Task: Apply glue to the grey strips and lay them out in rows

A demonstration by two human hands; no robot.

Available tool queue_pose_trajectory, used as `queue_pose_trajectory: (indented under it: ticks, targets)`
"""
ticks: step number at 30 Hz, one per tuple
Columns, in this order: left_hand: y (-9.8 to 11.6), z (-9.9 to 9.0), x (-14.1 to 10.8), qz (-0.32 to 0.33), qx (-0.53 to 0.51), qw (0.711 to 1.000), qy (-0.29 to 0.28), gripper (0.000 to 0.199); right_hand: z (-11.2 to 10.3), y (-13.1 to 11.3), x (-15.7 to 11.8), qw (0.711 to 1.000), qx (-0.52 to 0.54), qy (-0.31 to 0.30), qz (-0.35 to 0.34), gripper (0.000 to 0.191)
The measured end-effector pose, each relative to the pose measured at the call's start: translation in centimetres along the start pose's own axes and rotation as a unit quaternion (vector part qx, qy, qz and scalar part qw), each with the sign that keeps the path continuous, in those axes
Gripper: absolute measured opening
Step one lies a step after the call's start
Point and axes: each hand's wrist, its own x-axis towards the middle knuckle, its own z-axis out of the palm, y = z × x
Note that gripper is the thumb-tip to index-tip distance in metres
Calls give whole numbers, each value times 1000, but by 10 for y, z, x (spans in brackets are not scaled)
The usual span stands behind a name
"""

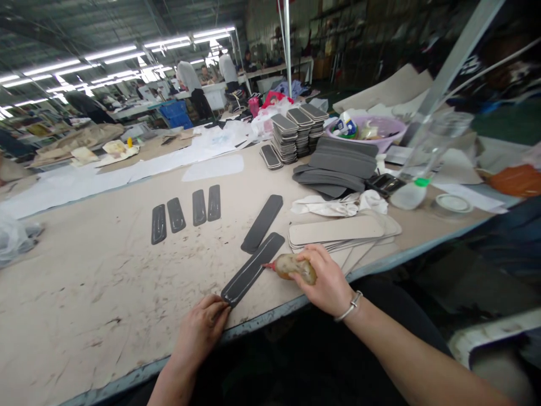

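My right hand [327, 282] is wrapped around a squeeze glue bottle [291, 266] with a red nozzle, its tip over the edge of a long dark grey strip [252, 269]. A shiny line of glue runs along the borders of that strip. At the strip's near left end, my left hand [204, 324] pinches its corner between fingers and thumb. Just beyond lies another dark grey strip [262, 223]. Farther left, several shorter grey pieces [199, 207] with glossy glue lines lie in a row.
On the right are beige strips [338, 230], a white cloth [329, 204], stacked grey strips [338, 163], and piles of small pieces [285, 135]. Behind them sits a purple basin [395, 135]. A clear bottle [408, 196] and tape roll [452, 204] stand near the table edge [270, 318]. People work in the background.
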Motion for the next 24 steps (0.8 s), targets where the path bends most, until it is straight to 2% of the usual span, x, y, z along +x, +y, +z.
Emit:
queue_pose_trajectory:
  ticks: [5,8,10,12,14,16,24]
  targets:
    - [4,-2,3,-5,11,1000,-9,23,-7,16,8,997,-63,50,19,32]
    - [7,-2,3,-7,14,1000,-12,24,-1,8,6,998,-18,55,7,33]
    - [7,-1,3,-5,14,1000,-7,24,7,-3,2,999,39,32,-10,34]
    - [6,1,3,-4,14,1000,1,23,15,-15,-3,996,82,-17,-24,36]
    - [6,2,2,-5,15,1000,5,22,21,-23,-6,992,99,-66,-29,36]
    - [6,2,2,-6,17,1000,5,21,23,-25,-6,992,91,-83,-26,36]
    - [6,4,4,7,28,999,30,18,-1,12,12,998,-33,56,20,32]
